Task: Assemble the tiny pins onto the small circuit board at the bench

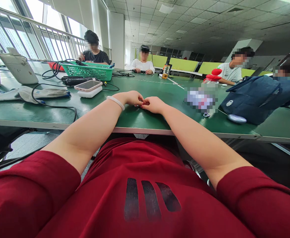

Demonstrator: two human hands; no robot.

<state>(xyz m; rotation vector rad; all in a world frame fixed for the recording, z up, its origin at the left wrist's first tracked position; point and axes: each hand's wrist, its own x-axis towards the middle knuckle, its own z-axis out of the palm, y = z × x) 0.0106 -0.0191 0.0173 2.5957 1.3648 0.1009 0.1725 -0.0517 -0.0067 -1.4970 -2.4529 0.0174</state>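
Note:
My left hand (133, 98) and my right hand (154, 104) meet just above the green table (145, 120), close to its front edge. The fingertips of both are pinched together around a small red thing (144, 103), mostly hidden by the fingers; its kind cannot be made out. A white band circles my left wrist. Left of my hands, a phone (91, 85) in a pinkish case lies on a white box-like item (89, 93).
A green basket (87, 71), black cables, gloves (27, 95) and a tilted white device (18, 67) occupy the left side. To the right are a red-lidded jar (211, 78) and a navy bag (261, 96). Several people sit around the table.

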